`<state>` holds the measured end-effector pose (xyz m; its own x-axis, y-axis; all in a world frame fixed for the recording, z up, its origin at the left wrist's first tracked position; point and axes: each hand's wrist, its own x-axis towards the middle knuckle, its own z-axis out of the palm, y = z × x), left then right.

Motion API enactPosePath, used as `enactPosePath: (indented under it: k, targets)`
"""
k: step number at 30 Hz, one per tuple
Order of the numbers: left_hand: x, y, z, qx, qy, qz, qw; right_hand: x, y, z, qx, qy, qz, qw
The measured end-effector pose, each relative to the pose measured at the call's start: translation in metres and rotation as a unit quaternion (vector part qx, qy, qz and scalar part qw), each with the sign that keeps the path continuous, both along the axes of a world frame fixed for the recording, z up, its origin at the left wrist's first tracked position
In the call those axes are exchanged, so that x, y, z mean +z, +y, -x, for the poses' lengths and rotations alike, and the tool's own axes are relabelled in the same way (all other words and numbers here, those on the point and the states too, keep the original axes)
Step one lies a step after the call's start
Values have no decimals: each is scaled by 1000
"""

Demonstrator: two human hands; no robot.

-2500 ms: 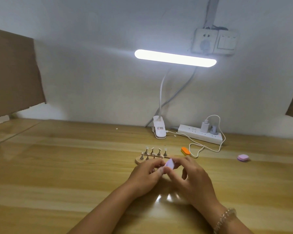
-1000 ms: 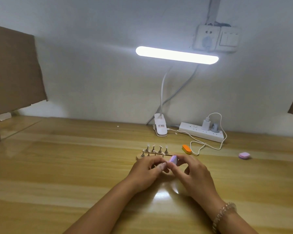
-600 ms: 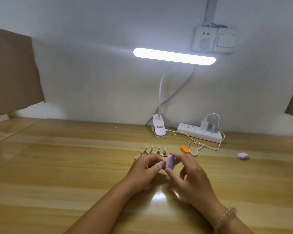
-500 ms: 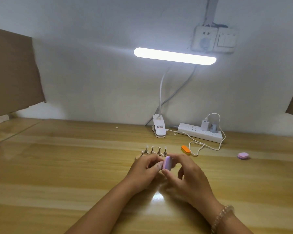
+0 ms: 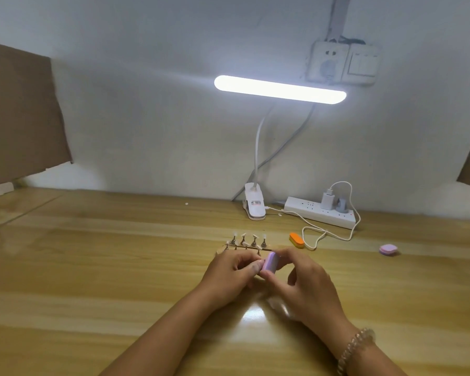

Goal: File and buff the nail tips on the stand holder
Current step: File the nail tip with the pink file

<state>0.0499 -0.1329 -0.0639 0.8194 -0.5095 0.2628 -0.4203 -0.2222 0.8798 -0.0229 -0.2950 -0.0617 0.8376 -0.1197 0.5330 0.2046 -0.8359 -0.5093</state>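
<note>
My right hand (image 5: 307, 280) has its grip closed on the purple buffer block (image 5: 270, 263), thumb below and fingertips above, so the block stands on edge. My left hand (image 5: 234, 275) meets it from 9 o'clock with its fingers curled in. The thumb and forefinger are drawn together right against the block's face. What sits between them is hidden, so I cannot tell whether that grip has hold of anything.

The stand holder (image 5: 221, 251) lies on the bench (image 5: 92, 267) at 12 o'clock from my hands, just beyond the left knuckles and partly covered by them. Its small pegs stand upright in rows, with pale nail tips (image 5: 253, 236) on top.

An orange block (image 5: 296, 240) lies at 1 o'clock, beside a loop of white cable. A pink block (image 5: 388, 249) sits well apart at 2 o'clock. A lit clip lamp (image 5: 280, 89) and a power strip (image 5: 320, 213) are at the far edge by the wall. A bead bracelet (image 5: 356, 346) circles my right wrist.
</note>
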Motion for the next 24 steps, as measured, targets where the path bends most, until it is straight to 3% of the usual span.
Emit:
enactPosePath:
  k: [5,15,24]
  targets:
    - [0,-3,0,-3,19,17,1000,0,-10,-5,-6,9,-90,996]
    - [0,-3,2,9,-3,-8,1000,0,2,2,16,-34,18,999]
    - [1,-2,1,7,-28,-34,999,0,-4,-2,12,-16,-18,1000]
